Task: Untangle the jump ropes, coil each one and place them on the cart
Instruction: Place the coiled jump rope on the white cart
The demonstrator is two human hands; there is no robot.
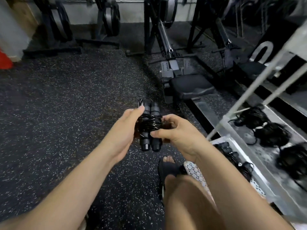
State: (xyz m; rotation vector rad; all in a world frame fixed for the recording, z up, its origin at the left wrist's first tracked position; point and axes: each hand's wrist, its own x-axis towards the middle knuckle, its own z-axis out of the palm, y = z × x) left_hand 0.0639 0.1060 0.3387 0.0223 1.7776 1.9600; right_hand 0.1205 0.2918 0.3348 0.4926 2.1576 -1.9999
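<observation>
left hand (126, 128) and right hand (176, 131) each clamp the coiled jump rope (150, 125), which sits between them.

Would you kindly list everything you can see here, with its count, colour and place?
rope: one, black, wound up, held between both hands
coiled ropes: at least three, black, on cart shelf
cart: one, grey metal, right
rowers: two, black, back
pad: one, black, centre right
orange thing: one, left edge
floor: black, speckled
sandal: one, black, on a foot, bottom centre
left hand: holds rope
right hand: grips rope's windings
</observation>
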